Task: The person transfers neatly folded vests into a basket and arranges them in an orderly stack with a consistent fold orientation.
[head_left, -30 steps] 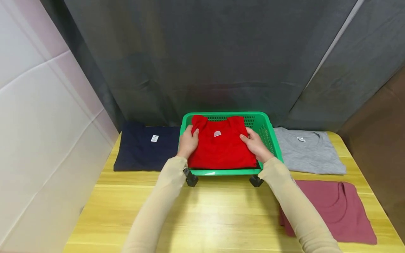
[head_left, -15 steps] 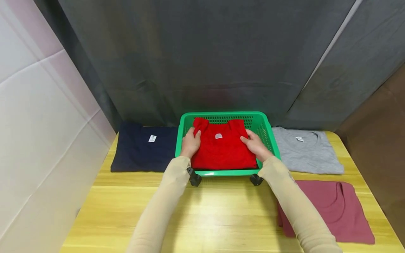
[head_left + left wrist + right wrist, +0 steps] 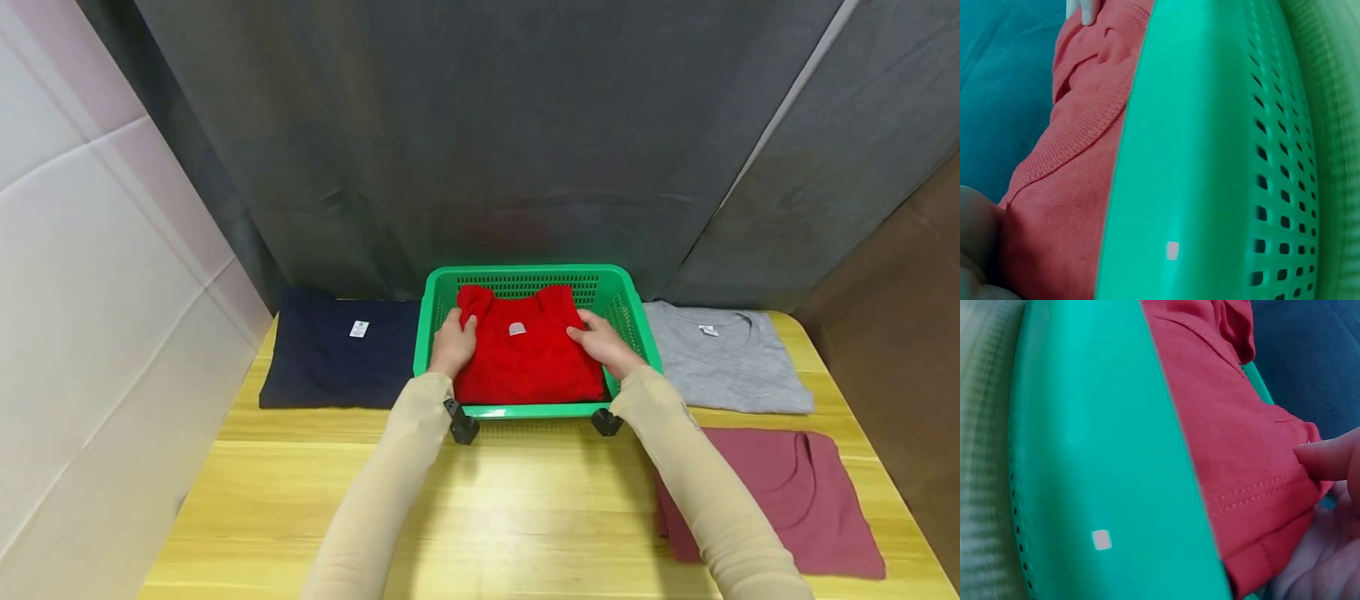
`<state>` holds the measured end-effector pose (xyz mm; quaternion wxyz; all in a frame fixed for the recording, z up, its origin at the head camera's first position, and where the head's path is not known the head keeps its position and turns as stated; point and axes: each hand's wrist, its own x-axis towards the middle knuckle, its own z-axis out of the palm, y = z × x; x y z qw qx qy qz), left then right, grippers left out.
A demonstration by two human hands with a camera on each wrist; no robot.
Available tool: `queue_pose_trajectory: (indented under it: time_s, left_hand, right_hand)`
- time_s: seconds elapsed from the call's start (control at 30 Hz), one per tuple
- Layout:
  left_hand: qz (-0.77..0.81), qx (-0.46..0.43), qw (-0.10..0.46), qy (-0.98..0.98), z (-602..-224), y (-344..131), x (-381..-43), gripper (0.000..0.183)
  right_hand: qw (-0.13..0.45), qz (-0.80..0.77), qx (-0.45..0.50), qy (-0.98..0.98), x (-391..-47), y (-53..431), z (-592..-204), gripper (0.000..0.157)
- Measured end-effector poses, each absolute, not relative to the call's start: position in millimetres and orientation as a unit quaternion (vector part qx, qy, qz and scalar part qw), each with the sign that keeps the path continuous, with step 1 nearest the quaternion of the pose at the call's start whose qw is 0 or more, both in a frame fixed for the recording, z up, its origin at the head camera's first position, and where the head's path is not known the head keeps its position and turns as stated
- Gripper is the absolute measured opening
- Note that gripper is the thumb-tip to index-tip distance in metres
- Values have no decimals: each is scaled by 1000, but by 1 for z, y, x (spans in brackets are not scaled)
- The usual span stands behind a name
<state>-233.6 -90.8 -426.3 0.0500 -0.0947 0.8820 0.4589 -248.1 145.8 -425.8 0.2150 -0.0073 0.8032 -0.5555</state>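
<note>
A folded red T-shirt [image 3: 528, 362] with a pale neck label lies within the rim of a green plastic basket [image 3: 525, 411]. On its left side my left hand [image 3: 453, 343] grips the cloth, thumb on top. My right hand [image 3: 606, 343] pinches the opposite edge; in the right wrist view the thumb [image 3: 1329, 459] presses on the shirt [image 3: 1241, 450] near a stitched hem, with the other fingers underneath. The left wrist view shows only part of my left hand [image 3: 979, 244] at the lower left, beside the shirt [image 3: 1066, 206]. The shirt hides most of the basket's bottom.
A folded navy T-shirt [image 3: 341, 358] lies left of the basket on the wooden table [image 3: 495, 517]. To the right are a folded grey T-shirt [image 3: 723, 358] and, nearer, a folded dusty-red T-shirt [image 3: 787, 500], partly covered by my right sleeve. A dark grey curtain [image 3: 510, 133] hangs behind.
Both hands have moved slightly down with the red T-shirt, so it sits lower in the basket and more of the back wall shows. The hold on it is unchanged.
</note>
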Motion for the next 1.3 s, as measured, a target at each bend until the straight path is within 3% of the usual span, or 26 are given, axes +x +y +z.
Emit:
queue_pose_trajectory:
  time_s: [0.87, 1.3]
  left_hand:
    - [449, -112, 73, 883, -433, -86, -236, 40]
    - [449, -118, 84, 882, -436, -86, -236, 42]
  right_hand:
    - [240, -533, 1, 812, -250, 149, -437, 37]
    - [254, -535, 21, 805, -248, 148, -438, 41]
